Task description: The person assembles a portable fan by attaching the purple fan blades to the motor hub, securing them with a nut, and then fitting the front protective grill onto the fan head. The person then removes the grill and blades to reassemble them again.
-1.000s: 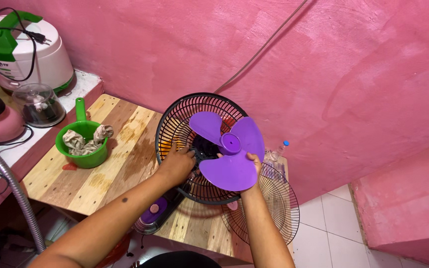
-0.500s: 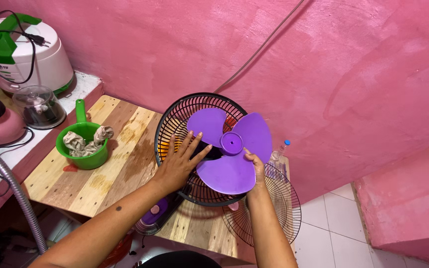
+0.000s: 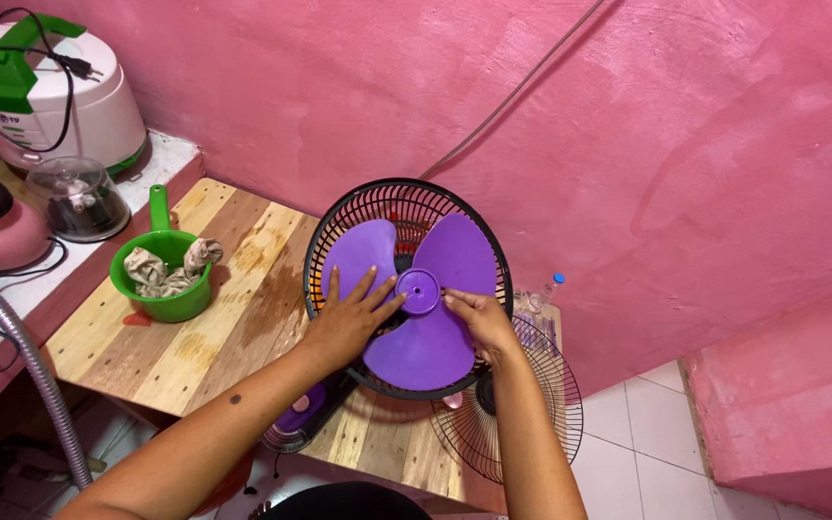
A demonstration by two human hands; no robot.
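Fingers of the left hand (image 3: 349, 323) lie spread and flat on the purple fan blade (image 3: 416, 308), at nine o'clock of its hub (image 3: 419, 290). The right hand (image 3: 479, 323) presses loosely curled fingers on the blade at four o'clock of the hub (not clamped round anything). The blade sits inside the black rear grille (image 3: 339, 226), standing on the wooden bench (image 3: 214, 318). A green scoop (image 3: 161, 274) lies at nine o'clock, well apart.

left: bare tabletop (image 3: 223, 318) free | behind: wall (image 3: 628, 144) blocks | right: loose grille (image 3: 522, 414)
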